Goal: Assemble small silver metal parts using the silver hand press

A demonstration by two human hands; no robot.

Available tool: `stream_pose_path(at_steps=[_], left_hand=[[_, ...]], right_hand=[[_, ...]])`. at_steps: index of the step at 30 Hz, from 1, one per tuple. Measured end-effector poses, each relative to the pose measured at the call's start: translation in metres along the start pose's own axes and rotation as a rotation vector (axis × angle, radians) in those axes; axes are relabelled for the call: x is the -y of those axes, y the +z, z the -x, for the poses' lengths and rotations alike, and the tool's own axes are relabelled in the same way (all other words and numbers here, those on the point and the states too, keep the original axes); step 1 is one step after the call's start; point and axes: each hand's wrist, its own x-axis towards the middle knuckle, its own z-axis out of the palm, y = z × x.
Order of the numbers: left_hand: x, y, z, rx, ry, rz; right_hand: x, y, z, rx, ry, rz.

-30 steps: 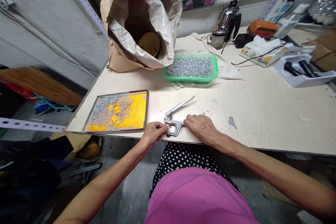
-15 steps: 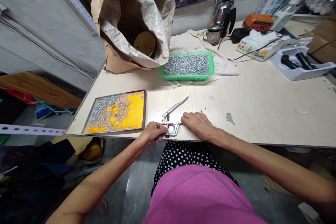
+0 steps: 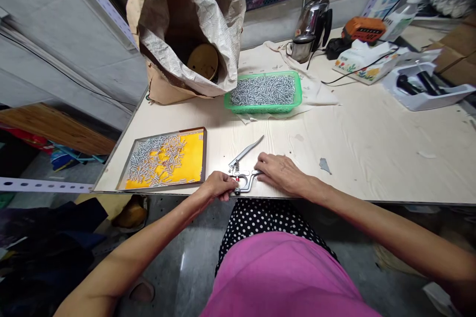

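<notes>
A metal hand press tool (image 3: 243,164) lies at the table's front edge, its upper lever raised and pointing away. My left hand (image 3: 217,185) is pinched at the tool's jaw end, fingers closed on something I cannot make out. My right hand (image 3: 280,172) rests palm down on the tool's lower handle, fingers curled over it. To the left lies a yellow tray (image 3: 193,158) with several small silver metal pieces (image 3: 154,158). Behind the tool sits a green basket (image 3: 262,105) full of the same silver pieces.
A large open paper sack (image 3: 186,25) with a round tin inside stands at the back left. A kettle (image 3: 310,27), an orange device (image 3: 362,29), a tissue pack (image 3: 357,62) and a white tray (image 3: 427,91) are at the back right. The table edge (image 3: 334,199) runs just before my lap.
The view shifted slightly; my hands and the tool stay in nearly the same place. My left fingers have moved a little closer under the tool's jaw.
</notes>
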Motion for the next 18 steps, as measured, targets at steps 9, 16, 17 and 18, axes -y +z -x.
stream_pose_path(at_steps=[9,16,17,18], left_hand=[[-0.004,0.003,0.008,-0.01,-0.024,-0.009],[-0.007,0.004,0.011,-0.024,-0.026,-0.023],[-0.008,0.004,0.011,-0.026,-0.028,-0.027],[-0.008,0.004,0.011,-0.028,-0.031,-0.029]], right_hand=[[-0.042,0.0,-0.029,0.037,-0.033,0.037],[-0.043,0.0,-0.035,0.064,-0.044,0.045],[-0.043,0.0,-0.034,0.067,-0.042,0.041],[-0.043,0.0,-0.033,0.068,-0.041,0.042]])
